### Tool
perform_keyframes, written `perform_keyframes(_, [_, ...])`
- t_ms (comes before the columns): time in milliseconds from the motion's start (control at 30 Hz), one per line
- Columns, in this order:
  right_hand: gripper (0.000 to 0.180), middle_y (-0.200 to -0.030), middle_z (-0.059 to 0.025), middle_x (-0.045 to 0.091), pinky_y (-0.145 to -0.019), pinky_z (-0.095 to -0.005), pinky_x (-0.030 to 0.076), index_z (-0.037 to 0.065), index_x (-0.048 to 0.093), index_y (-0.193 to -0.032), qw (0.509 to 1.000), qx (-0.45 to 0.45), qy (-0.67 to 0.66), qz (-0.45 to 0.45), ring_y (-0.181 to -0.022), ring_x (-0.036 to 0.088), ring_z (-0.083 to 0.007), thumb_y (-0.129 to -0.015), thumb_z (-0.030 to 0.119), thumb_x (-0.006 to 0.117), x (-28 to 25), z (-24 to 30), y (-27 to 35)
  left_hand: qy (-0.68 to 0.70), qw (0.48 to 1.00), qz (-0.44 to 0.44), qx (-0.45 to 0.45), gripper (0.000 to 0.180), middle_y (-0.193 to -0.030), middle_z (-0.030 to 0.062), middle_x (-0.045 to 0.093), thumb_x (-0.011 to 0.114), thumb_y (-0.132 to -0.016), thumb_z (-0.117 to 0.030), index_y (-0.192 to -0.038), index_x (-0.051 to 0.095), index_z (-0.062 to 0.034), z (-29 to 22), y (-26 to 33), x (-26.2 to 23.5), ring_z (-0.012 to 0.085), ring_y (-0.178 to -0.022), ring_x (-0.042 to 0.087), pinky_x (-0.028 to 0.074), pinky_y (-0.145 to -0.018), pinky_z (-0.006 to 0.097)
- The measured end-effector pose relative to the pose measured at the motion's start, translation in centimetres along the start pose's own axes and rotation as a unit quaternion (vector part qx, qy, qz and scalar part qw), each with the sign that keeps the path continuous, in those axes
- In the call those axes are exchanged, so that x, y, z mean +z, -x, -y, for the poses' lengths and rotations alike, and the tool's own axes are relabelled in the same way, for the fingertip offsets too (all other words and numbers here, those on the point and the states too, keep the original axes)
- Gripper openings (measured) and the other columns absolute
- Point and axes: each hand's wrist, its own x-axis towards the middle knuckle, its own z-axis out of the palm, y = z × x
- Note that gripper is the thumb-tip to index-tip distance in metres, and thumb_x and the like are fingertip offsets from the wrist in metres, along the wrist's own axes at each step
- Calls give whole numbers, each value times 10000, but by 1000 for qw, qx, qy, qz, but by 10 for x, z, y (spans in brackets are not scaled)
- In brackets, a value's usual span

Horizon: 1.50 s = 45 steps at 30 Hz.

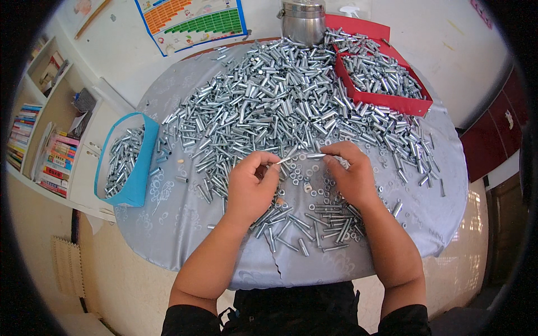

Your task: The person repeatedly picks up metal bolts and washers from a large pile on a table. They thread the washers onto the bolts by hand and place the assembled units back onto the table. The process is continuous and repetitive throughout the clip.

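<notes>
Worn on the head at the table's near side, the fisheye camera looks forward and down over a round table under silver-grey patterned cloth (185,232), close above the bare left hand (251,182) and bare right hand (354,175), reaching the white far wall (115,53) and, left, a cream-white bookcase (89,171).

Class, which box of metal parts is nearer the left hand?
The blue box, left of the left hand; the red box stands farther off, beyond the right hand.
</notes>
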Motion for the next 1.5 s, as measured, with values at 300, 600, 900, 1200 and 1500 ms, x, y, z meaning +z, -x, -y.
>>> perform_keyframes(300, [162,-942,-81,662,-817,-292,468,19,693,-1021,984,123,-123,23,-894,611,-170,-868,48,649,-3,-4,3,127,986,45,-99,99,-867,29,643,588,-890,4,-979,632,2,-8,4,7,66,-729,578,552,-552,245])
perform_keyframes(600, [166,-949,-83,663,-810,-290,466,20,694,-1026,987,112,-113,35,-895,612,-169,-868,41,644,-4,-2,3,125,987,41,-88,105,-865,40,639,581,-896,-5,-992,622,3,-4,3,7,68,-707,569,559,-497,251])
perform_keyframes(900, [168,-912,-60,683,-735,-260,483,11,695,-1009,969,166,-171,64,-817,618,-123,-846,51,700,0,5,4,126,985,62,-105,136,-877,44,673,599,-914,-49,-1038,639,-8,-2,3,9,80,-706,601,535,-523,233])
perform_keyframes(1200, [153,-848,-34,681,-700,-239,488,-2,691,-978,968,174,-160,81,-769,609,-91,-836,47,719,-1,5,5,130,977,89,-143,261,-956,99,707,584,-940,-96,-1179,628,-2,-5,5,11,130,-780,669,526,-552,230])
perform_keyframes(1500, [142,-844,-22,671,-678,-229,482,-11,686,-988,952,188,-228,82,-746,594,-76,-868,65,693,-1,6,5,139,977,137,-87,274,-939,94,707,600,-934,-97,-1191,626,-6,-3,7,13,123,-751,669,508,-580,214])
